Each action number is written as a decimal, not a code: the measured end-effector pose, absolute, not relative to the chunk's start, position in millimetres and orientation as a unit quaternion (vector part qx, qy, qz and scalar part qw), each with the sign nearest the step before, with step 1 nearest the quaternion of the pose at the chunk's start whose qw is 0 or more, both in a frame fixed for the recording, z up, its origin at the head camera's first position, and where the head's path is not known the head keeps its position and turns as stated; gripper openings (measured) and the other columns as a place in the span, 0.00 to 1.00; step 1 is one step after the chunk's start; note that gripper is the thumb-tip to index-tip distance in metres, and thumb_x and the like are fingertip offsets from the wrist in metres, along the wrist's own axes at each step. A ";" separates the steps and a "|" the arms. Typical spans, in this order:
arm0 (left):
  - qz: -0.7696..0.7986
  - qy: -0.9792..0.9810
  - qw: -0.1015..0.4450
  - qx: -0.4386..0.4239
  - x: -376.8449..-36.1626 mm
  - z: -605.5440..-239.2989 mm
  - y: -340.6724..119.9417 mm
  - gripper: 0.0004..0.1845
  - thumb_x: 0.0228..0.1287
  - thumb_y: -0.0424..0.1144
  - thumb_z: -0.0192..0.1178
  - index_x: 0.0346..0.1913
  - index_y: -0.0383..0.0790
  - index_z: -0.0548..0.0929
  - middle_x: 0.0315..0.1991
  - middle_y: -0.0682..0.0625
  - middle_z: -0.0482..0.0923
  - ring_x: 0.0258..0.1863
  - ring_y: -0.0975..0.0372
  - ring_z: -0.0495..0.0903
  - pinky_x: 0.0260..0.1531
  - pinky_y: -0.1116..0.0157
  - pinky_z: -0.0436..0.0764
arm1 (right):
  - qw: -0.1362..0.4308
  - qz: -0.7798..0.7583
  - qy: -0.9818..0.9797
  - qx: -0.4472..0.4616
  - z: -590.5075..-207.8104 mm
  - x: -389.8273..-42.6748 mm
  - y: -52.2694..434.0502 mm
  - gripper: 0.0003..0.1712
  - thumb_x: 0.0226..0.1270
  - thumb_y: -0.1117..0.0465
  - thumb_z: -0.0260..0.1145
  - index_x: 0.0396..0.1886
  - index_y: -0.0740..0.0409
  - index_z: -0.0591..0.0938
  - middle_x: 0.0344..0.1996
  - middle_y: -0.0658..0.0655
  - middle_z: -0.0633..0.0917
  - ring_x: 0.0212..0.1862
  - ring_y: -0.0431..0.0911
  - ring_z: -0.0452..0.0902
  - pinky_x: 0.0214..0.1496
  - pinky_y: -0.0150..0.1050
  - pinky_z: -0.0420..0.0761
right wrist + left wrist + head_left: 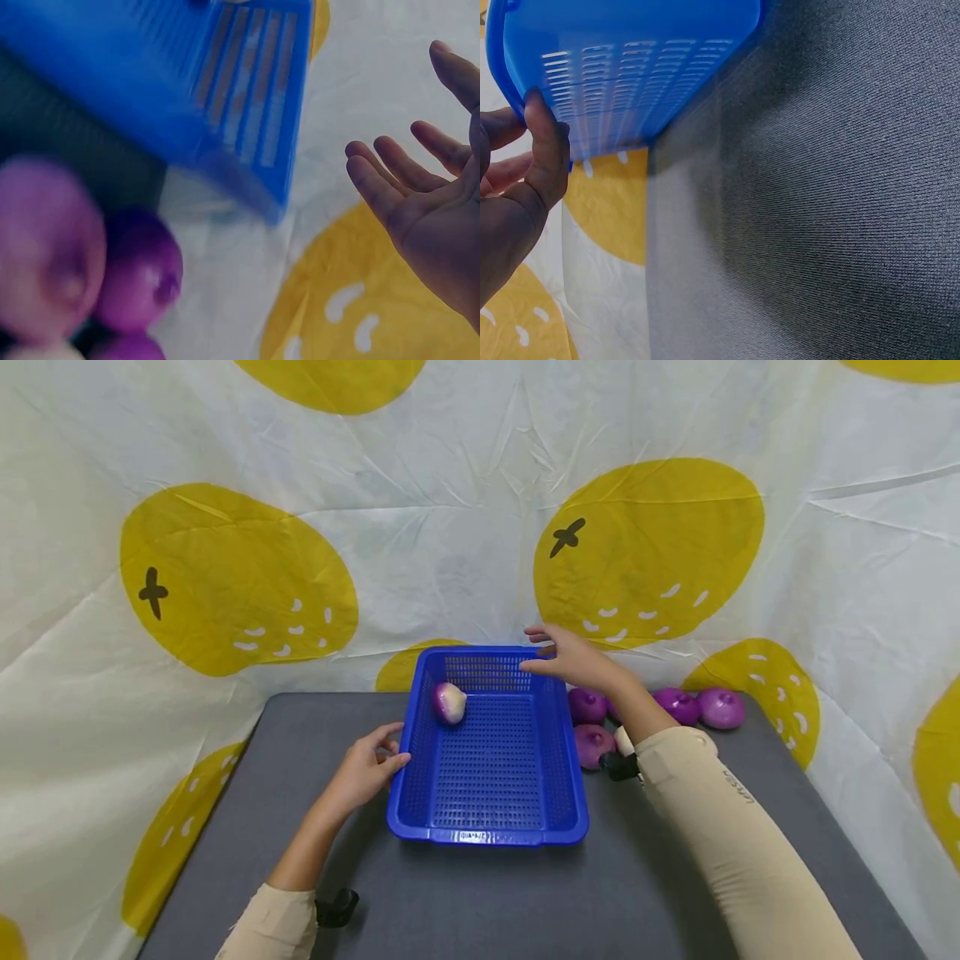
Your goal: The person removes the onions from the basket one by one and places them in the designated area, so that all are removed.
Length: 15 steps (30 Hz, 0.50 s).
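Note:
A blue plastic basket [487,837] with slotted walls stands upright on the table. One purple-and-white onion [449,703] lies inside it, at the left wall near the back. My left hand [369,766] is at the basket's left side, thumb and fingertips touching the rim from outside; the left wrist view has the thumb [546,146] against the rim. Over the far right corner of the basket hovers my right hand [568,658], its fingers spread and holding nothing. In the right wrist view its palm [442,217] faces the basket across a gap.
Right of the basket are several onions: purple ones [594,746] close to its wall, others [721,707] by the table's back right, and a pale one [624,741] partly hidden by my right arm. A lemon-printed white cloth [465,560] hangs behind the grey table [480,902].

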State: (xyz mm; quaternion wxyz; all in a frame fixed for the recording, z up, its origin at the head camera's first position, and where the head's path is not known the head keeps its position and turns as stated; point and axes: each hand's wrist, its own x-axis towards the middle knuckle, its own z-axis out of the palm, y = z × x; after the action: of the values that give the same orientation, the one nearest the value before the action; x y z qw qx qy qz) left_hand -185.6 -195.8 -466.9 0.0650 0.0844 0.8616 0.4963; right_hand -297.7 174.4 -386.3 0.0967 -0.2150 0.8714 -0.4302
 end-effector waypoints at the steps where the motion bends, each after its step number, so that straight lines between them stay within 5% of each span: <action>1: 0.496 0.861 0.065 0.087 -185.3 -467.3 -196.0 0.28 0.72 0.30 0.63 0.72 0.29 0.70 0.41 0.37 0.77 0.30 0.57 0.84 0.27 0.49 0.89 | 0.100 -0.433 0.870 -0.215 -387.3 -300.7 169.0 0.42 0.72 0.53 0.70 0.78 0.62 0.63 0.74 0.70 0.69 0.72 0.67 0.69 0.72 0.61 0.74; 15: 0.495 0.862 0.069 0.082 -186.5 -466.7 -193.8 0.28 0.72 0.29 0.63 0.72 0.30 0.70 0.41 0.37 0.77 0.28 0.58 0.83 0.29 0.45 0.89 | 0.179 -0.589 0.780 -0.115 -429.3 -322.3 98.6 0.37 0.76 0.56 0.66 0.78 0.62 0.65 0.74 0.67 0.69 0.74 0.59 0.68 0.78 0.56 0.69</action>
State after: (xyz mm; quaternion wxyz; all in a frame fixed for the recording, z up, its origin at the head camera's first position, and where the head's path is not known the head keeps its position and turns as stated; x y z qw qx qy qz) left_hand -186.5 -193.8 -466.7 0.0693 0.0817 0.8620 0.4954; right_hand -322.3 98.6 -429.3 0.1786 -0.1147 0.7801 -0.5885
